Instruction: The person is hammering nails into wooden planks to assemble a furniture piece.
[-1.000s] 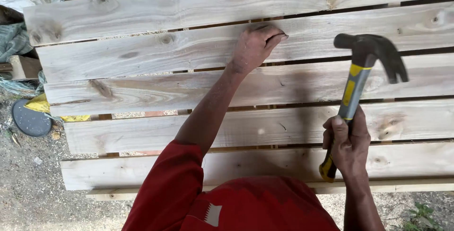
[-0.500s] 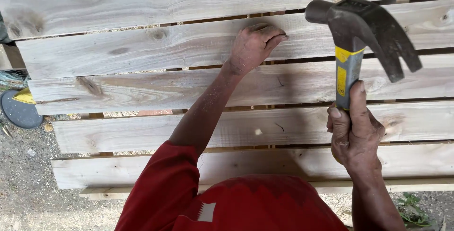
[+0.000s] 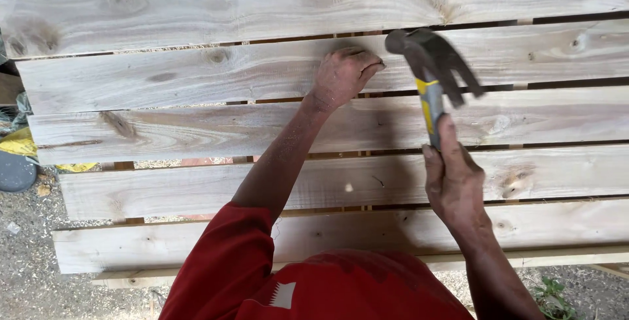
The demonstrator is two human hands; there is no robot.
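Mid-swing, the right hand (image 3: 454, 182) clamped the hammer (image 3: 429, 71) just beside the left hand (image 3: 342, 74), whose fingertips pinched perhaps a nail on the plank (image 3: 196, 74); next blow needed square aim.

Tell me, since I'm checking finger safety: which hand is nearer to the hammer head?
Left. The left hand rests on the plank just beside the hammer head, fingertips close to its striking face. The right hand grips the handle lower down, further from the head.

At far left we see a dark round disc (image 3: 13, 170) lying on gravelly ground (image 3: 33, 281) beside yellow sacking (image 3: 19, 143); a small green weed (image 3: 550, 297) (lower right) grows nearby.
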